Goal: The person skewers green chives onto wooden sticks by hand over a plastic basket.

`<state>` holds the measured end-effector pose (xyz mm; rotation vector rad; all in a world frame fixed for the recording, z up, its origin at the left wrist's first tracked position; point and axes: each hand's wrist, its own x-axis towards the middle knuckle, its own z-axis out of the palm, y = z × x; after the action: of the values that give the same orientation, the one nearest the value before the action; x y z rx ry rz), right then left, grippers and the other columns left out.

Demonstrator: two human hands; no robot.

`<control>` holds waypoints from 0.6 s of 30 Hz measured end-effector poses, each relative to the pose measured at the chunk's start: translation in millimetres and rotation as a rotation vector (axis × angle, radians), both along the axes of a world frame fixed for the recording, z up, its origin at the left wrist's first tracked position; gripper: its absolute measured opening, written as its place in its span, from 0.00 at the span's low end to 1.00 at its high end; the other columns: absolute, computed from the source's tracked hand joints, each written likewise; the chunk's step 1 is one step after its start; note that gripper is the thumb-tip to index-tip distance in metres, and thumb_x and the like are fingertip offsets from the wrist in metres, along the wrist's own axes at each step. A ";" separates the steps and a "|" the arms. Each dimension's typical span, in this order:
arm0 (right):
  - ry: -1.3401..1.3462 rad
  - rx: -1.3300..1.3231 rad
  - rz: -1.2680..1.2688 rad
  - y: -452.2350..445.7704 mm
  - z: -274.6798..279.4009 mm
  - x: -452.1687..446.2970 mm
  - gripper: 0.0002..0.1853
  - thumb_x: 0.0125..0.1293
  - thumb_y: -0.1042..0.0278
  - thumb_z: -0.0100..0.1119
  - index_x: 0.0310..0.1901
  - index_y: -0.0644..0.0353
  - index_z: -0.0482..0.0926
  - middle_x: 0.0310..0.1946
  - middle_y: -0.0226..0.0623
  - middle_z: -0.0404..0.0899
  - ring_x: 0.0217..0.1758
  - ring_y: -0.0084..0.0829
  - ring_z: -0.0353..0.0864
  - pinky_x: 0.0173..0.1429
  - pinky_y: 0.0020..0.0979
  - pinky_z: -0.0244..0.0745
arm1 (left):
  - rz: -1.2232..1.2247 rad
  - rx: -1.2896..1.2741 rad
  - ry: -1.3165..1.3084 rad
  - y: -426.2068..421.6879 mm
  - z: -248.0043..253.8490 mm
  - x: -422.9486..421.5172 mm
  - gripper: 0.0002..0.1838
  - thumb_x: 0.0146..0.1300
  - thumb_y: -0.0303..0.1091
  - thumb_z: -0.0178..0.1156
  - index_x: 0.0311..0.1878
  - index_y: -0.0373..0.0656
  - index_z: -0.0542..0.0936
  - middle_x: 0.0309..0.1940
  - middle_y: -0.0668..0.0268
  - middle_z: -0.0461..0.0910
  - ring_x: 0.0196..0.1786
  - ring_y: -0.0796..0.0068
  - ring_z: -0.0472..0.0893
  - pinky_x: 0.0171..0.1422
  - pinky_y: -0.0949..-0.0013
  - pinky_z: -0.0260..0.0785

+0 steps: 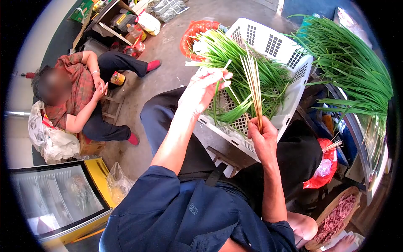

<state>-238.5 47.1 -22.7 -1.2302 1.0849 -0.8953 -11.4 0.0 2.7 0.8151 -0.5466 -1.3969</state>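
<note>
My left hand [203,89] is closed on a few garlic chives, whose white ends stick out past the fingertips; a thin pale stick also shows by these fingers, and I cannot tell if it is held. Upright in my right hand [262,137] is a fan of bamboo skewers [254,86], gripped near their lower ends. Both hands are over a white plastic basket [299,86] by my knees. A pile of loose chives [226,50] lies in it, white ends toward the upper left.
To the right, a large heap of chives [348,67] lies on a table, with sticks at its lower end. Below are a red bag [329,164] and a basket of meat pieces [336,218]. A seated person [77,92] and a glass-topped cooler [58,197] are on the left.
</note>
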 end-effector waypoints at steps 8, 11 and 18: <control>0.032 0.007 -0.023 -1.7 -1.5 2.1 0.04 0.66 0.72 0.58 0.36 0.63 0.77 0.20 0.25 0.73 0.23 0.15 0.69 0.28 0.23 0.66 | -0.112 0.109 -0.156 10.3 -19.8 -33.9 0.07 0.60 0.24 0.64 0.42 0.35 0.83 0.39 0.62 0.83 0.42 0.75 0.80 0.53 0.72 0.72; -0.019 0.008 -0.084 -3.8 -2.1 2.1 0.05 0.66 0.71 0.58 0.36 0.63 0.76 0.20 0.24 0.72 0.23 0.15 0.69 0.28 0.22 0.66 | -0.227 0.166 -0.155 17.7 -25.8 -47.4 0.07 0.60 0.27 0.65 0.41 0.36 0.83 0.45 0.62 0.82 0.50 0.73 0.79 0.62 0.69 0.68; -0.001 0.021 -0.126 -10.5 4.1 0.6 0.05 0.67 0.71 0.57 0.35 0.63 0.75 0.20 0.24 0.72 0.23 0.15 0.70 0.27 0.21 0.65 | -0.024 0.025 -0.408 -37.4 -31.2 -17.3 0.01 0.64 0.25 0.60 0.37 0.39 0.79 0.30 0.66 0.81 0.32 0.77 0.81 0.41 0.72 0.76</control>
<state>-237.9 36.7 -18.6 -1.1537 1.1786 -0.9775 -28.7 -37.5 -28.5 1.1270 -0.8543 -1.2647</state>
